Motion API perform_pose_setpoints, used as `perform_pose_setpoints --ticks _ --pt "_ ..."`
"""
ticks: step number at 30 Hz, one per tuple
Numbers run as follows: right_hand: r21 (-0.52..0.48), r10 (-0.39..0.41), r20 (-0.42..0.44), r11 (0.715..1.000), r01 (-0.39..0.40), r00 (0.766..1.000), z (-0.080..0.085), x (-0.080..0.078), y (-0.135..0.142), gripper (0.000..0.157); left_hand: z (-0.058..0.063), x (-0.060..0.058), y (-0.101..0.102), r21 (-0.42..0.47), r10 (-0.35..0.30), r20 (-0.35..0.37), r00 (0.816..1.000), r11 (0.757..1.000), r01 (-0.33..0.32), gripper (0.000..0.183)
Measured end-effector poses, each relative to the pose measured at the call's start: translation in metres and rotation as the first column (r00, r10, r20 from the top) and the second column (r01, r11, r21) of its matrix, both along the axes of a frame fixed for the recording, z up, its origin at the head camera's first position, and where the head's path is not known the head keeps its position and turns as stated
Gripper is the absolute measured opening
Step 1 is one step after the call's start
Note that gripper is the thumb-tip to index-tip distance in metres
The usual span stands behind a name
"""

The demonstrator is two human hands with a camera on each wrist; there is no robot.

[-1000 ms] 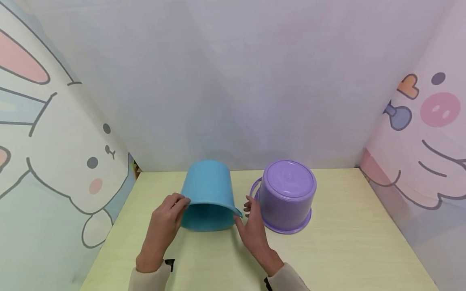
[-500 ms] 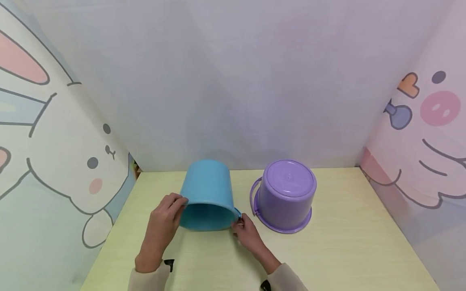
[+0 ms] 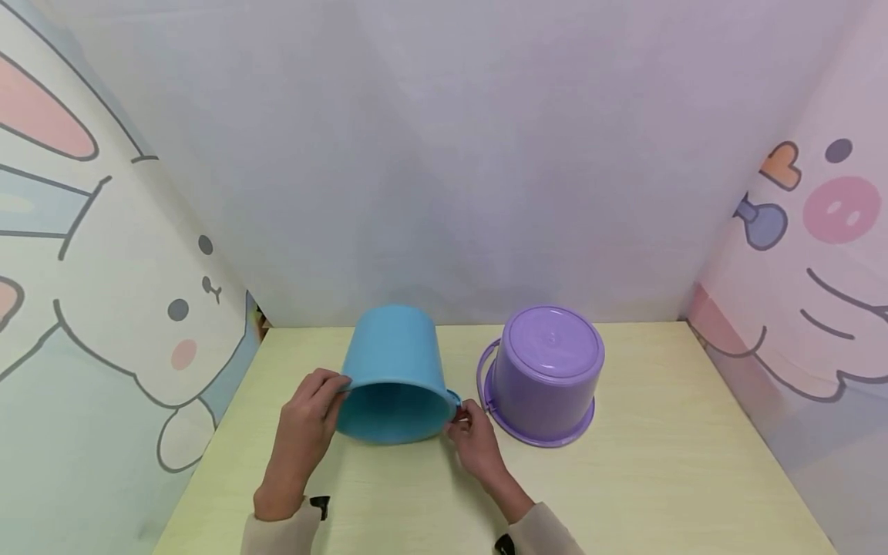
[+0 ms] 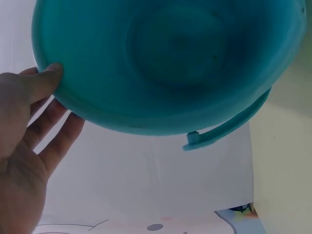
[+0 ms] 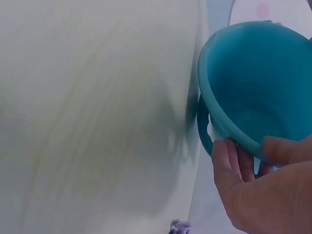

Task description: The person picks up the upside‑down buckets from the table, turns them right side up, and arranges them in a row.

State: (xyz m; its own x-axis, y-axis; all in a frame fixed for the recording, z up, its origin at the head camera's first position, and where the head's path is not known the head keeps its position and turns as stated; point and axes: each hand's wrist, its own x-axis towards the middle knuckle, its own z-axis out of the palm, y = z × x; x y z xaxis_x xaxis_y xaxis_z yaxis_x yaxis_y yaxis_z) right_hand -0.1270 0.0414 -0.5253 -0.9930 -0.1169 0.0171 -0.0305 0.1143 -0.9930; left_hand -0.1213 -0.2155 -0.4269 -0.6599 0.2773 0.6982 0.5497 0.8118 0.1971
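Note:
A blue bucket (image 3: 395,347) is tipped on the table with its mouth toward me. My left hand (image 3: 303,432) pinches its rim on the left, and in the left wrist view the thumb (image 4: 51,75) lies inside the rim with the fingers outside. On the opposite side, my right hand (image 3: 479,445) grips the rim near the bucket's handle (image 5: 203,129), thumb over the edge. Part of that handle also shows below the rim in the left wrist view. Just right of my right hand, a purple bucket (image 3: 551,347) stands upside down, its own handle (image 3: 483,374) toward the blue one.
The pale wooden table (image 3: 666,462) runs back to a plain light backdrop (image 3: 444,154). Side panels printed with a rabbit (image 3: 132,285) and a pig (image 3: 825,254) border it on the left and right.
My right hand has gone from spread fingers beside the blue bucket's rim to gripping it near the handle. The bucket's mouth has shifted slightly left with my left hand. The purple bucket stays put.

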Motion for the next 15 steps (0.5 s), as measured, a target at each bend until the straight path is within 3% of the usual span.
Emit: perform_pose_setpoints --ticks 6,15 --pt "-0.018 -0.024 -0.069 1.000 0.023 0.997 0.006 0.000 0.005 0.017 -0.003 0.000 -0.001 0.070 0.013 0.040 0.999 0.997 -0.016 0.027" --pt "0.043 -0.066 -0.114 0.997 0.071 0.991 0.015 -0.006 0.011 0.014 -0.008 0.001 -0.003 0.207 0.012 0.132 0.991 0.978 -0.040 0.025"
